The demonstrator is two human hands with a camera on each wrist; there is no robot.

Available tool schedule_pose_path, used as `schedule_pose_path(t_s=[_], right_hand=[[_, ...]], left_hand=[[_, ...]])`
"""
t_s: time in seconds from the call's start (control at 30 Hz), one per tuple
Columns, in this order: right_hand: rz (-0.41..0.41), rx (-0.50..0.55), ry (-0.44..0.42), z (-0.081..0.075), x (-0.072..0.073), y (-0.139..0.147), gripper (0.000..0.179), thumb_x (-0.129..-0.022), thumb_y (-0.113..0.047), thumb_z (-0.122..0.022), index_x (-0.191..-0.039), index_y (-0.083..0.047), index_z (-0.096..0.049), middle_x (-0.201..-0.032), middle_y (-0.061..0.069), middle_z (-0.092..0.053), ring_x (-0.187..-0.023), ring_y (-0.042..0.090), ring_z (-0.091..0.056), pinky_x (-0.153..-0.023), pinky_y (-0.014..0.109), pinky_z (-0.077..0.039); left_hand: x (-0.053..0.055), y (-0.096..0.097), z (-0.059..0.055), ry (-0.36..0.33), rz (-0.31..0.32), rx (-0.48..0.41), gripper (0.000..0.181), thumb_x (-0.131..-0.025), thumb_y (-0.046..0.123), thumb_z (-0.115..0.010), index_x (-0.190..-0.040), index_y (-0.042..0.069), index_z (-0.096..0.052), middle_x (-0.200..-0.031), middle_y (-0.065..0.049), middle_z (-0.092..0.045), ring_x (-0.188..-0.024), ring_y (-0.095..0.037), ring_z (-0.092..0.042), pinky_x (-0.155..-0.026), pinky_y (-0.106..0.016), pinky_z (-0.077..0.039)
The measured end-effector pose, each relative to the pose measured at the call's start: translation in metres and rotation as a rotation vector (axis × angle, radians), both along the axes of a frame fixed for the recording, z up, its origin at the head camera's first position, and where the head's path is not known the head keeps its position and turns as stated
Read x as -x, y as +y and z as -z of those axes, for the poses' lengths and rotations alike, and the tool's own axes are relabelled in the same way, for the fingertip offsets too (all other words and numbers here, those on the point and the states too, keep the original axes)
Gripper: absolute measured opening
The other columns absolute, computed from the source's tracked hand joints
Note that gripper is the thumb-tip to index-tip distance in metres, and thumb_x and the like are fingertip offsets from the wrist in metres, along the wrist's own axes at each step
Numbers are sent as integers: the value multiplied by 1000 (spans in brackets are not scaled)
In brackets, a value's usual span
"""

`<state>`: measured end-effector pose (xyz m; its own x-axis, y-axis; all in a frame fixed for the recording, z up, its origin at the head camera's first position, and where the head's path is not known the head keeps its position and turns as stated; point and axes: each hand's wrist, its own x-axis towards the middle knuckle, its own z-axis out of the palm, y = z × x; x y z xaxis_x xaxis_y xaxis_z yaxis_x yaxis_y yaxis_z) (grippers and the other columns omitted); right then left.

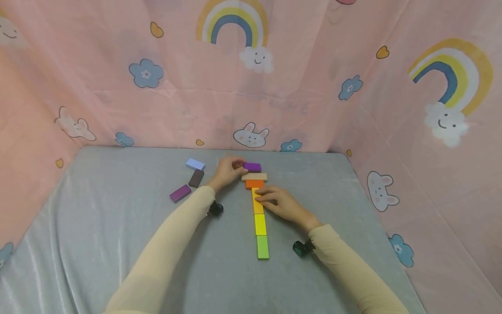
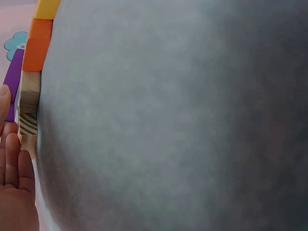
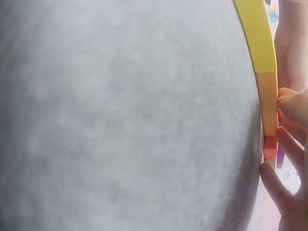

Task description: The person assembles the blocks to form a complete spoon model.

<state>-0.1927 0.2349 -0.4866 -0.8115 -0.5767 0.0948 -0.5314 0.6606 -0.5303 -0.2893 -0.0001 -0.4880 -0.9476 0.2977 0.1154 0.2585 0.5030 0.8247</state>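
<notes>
Near the back of the table my left hand (image 1: 228,171) pinches one end of a purple block (image 1: 252,167). Its thumb lies on that block in the left wrist view. Just in front lies a plain wooden block (image 1: 255,176) set crosswise, then an orange block (image 1: 255,184). My right hand (image 1: 284,203) reaches in from the right, fingertips on an amber-yellow block (image 1: 257,205). Toward the front the row goes on with a yellow block (image 1: 260,224) and a light green block (image 1: 262,247), end to end.
Left of the row lie a light blue block (image 1: 195,164), a dark brown block (image 1: 196,178) and a plum block (image 1: 180,193). A grey cloth covers the table (image 1: 117,244). Pink printed curtain (image 1: 176,104) hangs behind and at both sides.
</notes>
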Motion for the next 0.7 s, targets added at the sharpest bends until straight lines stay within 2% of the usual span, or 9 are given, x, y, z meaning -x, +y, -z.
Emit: schedule_pose_path(t_s=[0.47, 0.7], right_hand=[[-7, 16, 21, 0, 0, 0, 24, -95, -19, -66, -118, -19, -74, -132, -2, -65, -128, 23, -58, -111, 47, -45], [-13, 18, 32, -1, -1, 0, 24, -95, -19, -67, -117, -19, -74, -131, -2, -66, -127, 23, -58, -111, 47, -45]], left_hand=[[3, 3, 1, -54, -16, 51, 33, -92, 23, -71, -122, 10, -67, -115, -11, -68, -103, -25, -60, -92, -38, -54], [3, 5, -1, -48, -13, 66, 34, -91, 22, -72, -122, 10, -69, -115, -11, -68, -103, -25, -61, -91, -38, -53]])
